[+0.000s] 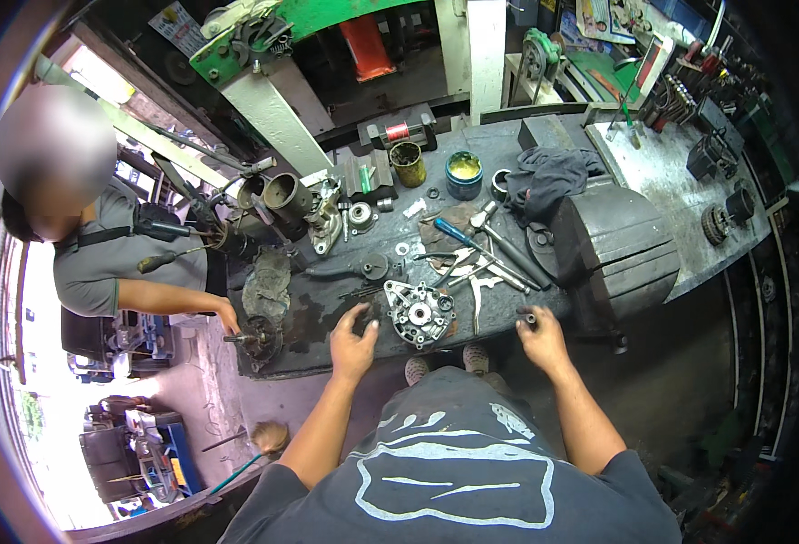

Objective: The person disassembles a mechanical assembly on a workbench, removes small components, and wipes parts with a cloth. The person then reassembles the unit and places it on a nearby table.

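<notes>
A silver engine casing (409, 328) with a round bearing in its middle lies near the front edge of the workbench (327, 299). To its left is my left hand (354, 349), empty, thumb and fingers spread apart. My right hand (543, 343) is over the bench edge, right of the casing, pinching a small dark cylindrical piece (531, 318). Beyond that hand lie locking pliers (477, 299), a hammer (513, 249) and a blue-handled screwdriver (454, 233), partly on a brown rag. A dark metal lever-like part (372, 266) rests behind the casing.
At the left a co-worker's hand (227, 317) touches a round metal part (259, 340). A big vise (617, 240) fills the right side, with a dark cloth (554, 177) behind it. Open tins (464, 181) and a metal cylinder (288, 204) stand at the back.
</notes>
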`<act>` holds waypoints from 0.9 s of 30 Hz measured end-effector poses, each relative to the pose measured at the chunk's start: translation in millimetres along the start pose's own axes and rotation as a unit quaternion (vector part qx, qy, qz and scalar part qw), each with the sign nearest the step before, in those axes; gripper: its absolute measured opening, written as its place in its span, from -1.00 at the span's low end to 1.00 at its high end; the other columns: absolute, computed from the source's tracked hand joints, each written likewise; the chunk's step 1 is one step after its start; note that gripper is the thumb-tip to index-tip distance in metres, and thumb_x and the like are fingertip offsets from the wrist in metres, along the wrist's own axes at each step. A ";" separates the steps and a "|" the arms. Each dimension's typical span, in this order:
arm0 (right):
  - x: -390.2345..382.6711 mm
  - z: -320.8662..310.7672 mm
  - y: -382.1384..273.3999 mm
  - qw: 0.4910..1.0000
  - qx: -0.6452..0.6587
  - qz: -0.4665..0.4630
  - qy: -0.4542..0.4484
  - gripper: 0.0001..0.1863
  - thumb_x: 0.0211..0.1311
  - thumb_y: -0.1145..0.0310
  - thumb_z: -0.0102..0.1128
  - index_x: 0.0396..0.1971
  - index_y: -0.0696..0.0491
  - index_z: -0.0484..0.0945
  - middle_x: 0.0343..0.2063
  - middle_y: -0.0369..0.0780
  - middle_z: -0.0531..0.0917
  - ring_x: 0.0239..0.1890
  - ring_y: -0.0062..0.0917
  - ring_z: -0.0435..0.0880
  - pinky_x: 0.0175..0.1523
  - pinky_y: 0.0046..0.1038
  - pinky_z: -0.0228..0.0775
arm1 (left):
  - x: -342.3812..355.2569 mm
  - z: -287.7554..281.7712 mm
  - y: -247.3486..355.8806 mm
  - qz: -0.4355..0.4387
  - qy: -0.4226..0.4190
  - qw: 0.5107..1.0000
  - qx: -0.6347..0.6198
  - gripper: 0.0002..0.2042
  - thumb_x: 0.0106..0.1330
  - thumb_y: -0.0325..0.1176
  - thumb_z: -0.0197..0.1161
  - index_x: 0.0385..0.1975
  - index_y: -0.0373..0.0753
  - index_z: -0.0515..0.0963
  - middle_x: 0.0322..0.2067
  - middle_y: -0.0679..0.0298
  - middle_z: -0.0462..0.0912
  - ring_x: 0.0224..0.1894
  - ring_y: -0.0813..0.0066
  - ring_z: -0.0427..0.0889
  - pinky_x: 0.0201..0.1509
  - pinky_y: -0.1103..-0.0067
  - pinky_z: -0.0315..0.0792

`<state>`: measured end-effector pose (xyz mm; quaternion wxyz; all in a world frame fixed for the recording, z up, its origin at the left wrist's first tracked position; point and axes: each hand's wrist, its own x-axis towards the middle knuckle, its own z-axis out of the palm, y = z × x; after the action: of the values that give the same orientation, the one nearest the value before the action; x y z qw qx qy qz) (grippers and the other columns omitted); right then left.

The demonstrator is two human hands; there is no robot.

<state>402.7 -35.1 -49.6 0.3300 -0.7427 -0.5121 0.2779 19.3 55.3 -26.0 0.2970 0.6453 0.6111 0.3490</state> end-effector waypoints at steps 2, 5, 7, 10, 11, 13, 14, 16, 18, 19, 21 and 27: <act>29.4 0.3 -4.8 0.998 -0.034 -0.059 0.000 -0.74 0.27 0.45 0.37 -0.06 0.16 0.72 -0.15 0.04 0.65 -0.03 0.04 0.71 0.16 -0.07 0.57 | -23.4 -6.6 -10.7 -0.048 0.007 0.999 0.010 -0.63 0.35 -0.46 0.44 0.14 -0.34 0.70 0.03 0.05 0.84 0.10 0.25 0.81 0.27 0.42 0.58; 82.7 7.2 -17.9 0.977 -0.179 -0.118 -0.013 -0.82 0.25 0.45 0.34 -0.18 0.17 0.69 -0.16 0.05 0.63 -0.02 0.04 0.71 0.14 0.01 0.57 | -58.0 -10.6 -20.3 -0.132 -0.009 0.991 0.003 -0.65 0.38 -0.49 0.42 0.15 -0.35 0.70 0.00 0.04 0.85 0.06 0.30 0.83 0.23 0.42 0.61; 116.7 15.2 -26.5 0.953 -0.264 -0.148 -0.010 -0.80 0.25 0.43 0.31 -0.16 0.18 0.68 -0.14 0.05 0.64 -0.01 0.04 0.71 0.13 0.03 0.58 | -78.8 -9.3 -22.3 -0.149 -0.004 0.989 0.005 -0.65 0.37 -0.48 0.43 0.15 -0.34 0.71 0.01 0.04 0.85 0.07 0.29 0.83 0.24 0.42 0.61; 153.8 22.6 -35.5 0.949 -0.283 -0.134 0.015 -0.77 0.27 0.42 0.32 -0.12 0.15 0.70 -0.06 0.01 0.61 0.16 -0.02 0.64 0.25 0.05 0.49 | -106.1 -4.8 -22.9 -0.165 0.004 0.986 0.020 -0.65 0.37 -0.46 0.44 0.14 -0.36 0.71 0.03 0.03 0.85 0.10 0.28 0.82 0.27 0.41 0.61; 161.1 23.2 -37.4 0.949 -0.289 -0.125 0.015 -0.65 0.26 0.38 0.39 0.03 0.13 0.70 0.06 0.01 0.59 0.26 -0.02 0.56 0.32 0.06 0.42 | -114.1 -2.5 -23.0 -0.173 0.009 0.985 0.019 -0.65 0.37 -0.46 0.44 0.14 -0.37 0.71 0.03 0.03 0.85 0.11 0.28 0.82 0.27 0.41 0.61; 165.4 24.8 -40.3 0.924 -0.294 -0.215 0.113 -0.56 0.26 0.37 0.43 0.13 0.12 0.67 0.15 0.04 0.58 0.30 0.00 0.53 0.36 0.06 0.39 | -127.6 2.7 -23.0 -0.195 0.020 0.981 0.001 -0.62 0.36 -0.45 0.45 0.16 -0.38 0.70 0.03 0.03 0.84 0.13 0.26 0.81 0.28 0.40 0.60; 162.6 26.9 -41.7 0.902 -0.293 -0.266 0.170 -0.52 0.25 0.36 0.45 0.18 0.12 0.66 0.19 0.05 0.57 0.32 0.02 0.51 0.38 0.06 0.38 | -132.2 5.4 -22.6 -0.207 0.025 0.978 -0.014 -0.60 0.36 -0.44 0.45 0.18 -0.38 0.68 0.04 0.03 0.84 0.13 0.24 0.81 0.29 0.38 0.60; 148.4 34.1 -44.1 0.951 -0.153 -0.258 0.077 -0.48 0.29 0.33 0.49 0.22 0.14 0.62 0.22 0.08 0.59 0.38 0.02 0.50 0.47 -0.05 0.37 | -134.9 10.4 -20.1 -0.231 0.022 0.971 -0.061 -0.53 0.36 -0.43 0.47 0.26 -0.39 0.62 0.10 0.02 0.80 0.18 0.20 0.78 0.33 0.38 0.58; 127.8 46.5 -46.4 0.975 -0.079 -0.189 -0.082 -0.42 0.40 0.20 0.47 0.31 0.17 0.59 0.21 0.11 0.65 0.30 -0.02 0.61 0.42 -0.11 0.45 | -127.4 16.2 -13.8 -0.266 0.004 0.957 -0.113 -0.42 0.35 -0.43 0.50 0.37 -0.39 0.53 0.22 0.00 0.72 0.28 0.18 0.71 0.39 0.38 0.54; 113.0 56.0 -47.6 0.981 -0.041 -0.110 -0.154 -0.37 0.49 0.05 0.37 0.36 0.17 0.56 0.23 0.13 0.66 0.26 -0.02 0.66 0.38 -0.10 0.49 | -119.7 19.4 -8.7 -0.243 -0.012 0.964 -0.109 -0.34 0.33 -0.39 0.53 0.42 -0.39 0.46 0.29 -0.04 0.65 0.34 0.13 0.65 0.44 0.36 0.50; 86.6 75.5 -50.1 0.969 0.033 -0.010 -0.244 -0.21 0.60 -0.21 0.14 0.46 0.18 0.48 0.30 0.11 0.66 0.25 -0.09 0.70 0.32 -0.13 0.54 | -97.5 27.7 4.8 -0.227 -0.051 0.970 -0.072 -0.16 0.27 -0.32 0.60 0.53 -0.39 0.33 0.42 -0.12 0.52 0.47 0.04 0.52 0.55 0.31 0.40; 52.8 107.7 -62.3 0.897 0.306 0.173 -0.270 -0.20 0.70 -0.23 -0.03 0.46 0.22 0.50 0.37 -0.04 0.64 0.40 -0.32 0.57 0.48 -0.32 0.37 | -26.2 59.3 51.8 -0.066 -0.107 0.986 0.111 0.35 -0.06 -0.03 0.81 0.67 -0.28 -0.03 0.66 -0.29 -0.07 0.69 -0.22 0.05 0.73 0.19 0.14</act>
<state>302.8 52.9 -72.9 0.3366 -0.5790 -0.3344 0.6631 97.4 27.8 -20.7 0.3095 0.6661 0.6522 0.1878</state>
